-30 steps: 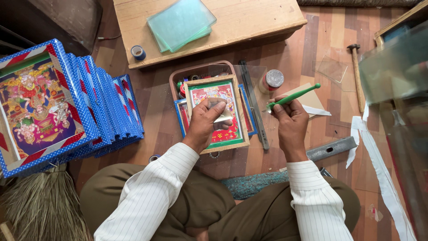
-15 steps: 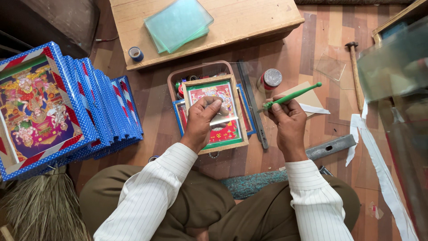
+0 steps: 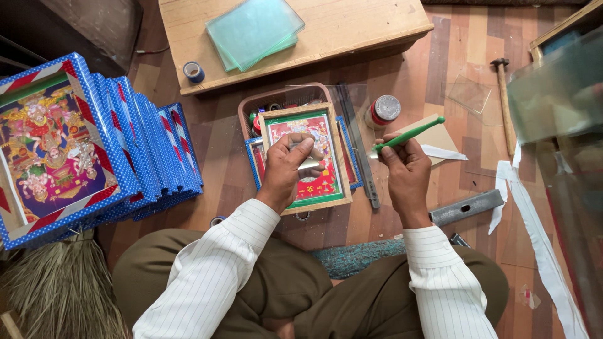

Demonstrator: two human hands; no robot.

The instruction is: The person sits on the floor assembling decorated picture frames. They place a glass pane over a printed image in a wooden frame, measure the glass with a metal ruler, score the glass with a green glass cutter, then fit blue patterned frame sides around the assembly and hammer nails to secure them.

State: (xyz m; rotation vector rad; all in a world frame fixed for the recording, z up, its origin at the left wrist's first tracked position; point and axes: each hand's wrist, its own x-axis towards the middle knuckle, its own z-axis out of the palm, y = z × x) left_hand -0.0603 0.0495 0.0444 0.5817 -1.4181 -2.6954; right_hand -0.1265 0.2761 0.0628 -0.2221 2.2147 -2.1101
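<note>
Your left hand (image 3: 287, 168) lies palm down on the framed picture (image 3: 308, 160), fingers curled and pressing a small pale piece against its face; what that piece is you cannot tell from here. The picture, in a light wooden frame with a red and green print, sits on the wooden floor (image 3: 220, 138) right in front of your knees, stacked on other blue-edged frames and overlapping a shallow brown tray (image 3: 276, 97) of small items behind it.

Your right hand (image 3: 407, 172) is closed around a green-handled tool (image 3: 408, 134), held just right of the picture and raised above the floor, its handle pointing up and to the right. A dark metal ruler (image 3: 359, 147) lies along the picture's right edge, between it and your right hand. Just beyond the tool stands a small jar (image 3: 383, 111) with a silver lid.

At the left edge of the floor, a fanned stack of blue frames (image 3: 100, 144) leans, with a straw broom (image 3: 56, 295) at the near left corner. On the low wooden bench (image 3: 352, 25) at the far side rest glass panes (image 3: 254, 31); a tape roll (image 3: 193, 71) lies by the bench's left end. A hammer (image 3: 504, 100) lies toward the right edge, a grey metal bar (image 3: 468, 206) beside your right wrist.
</note>
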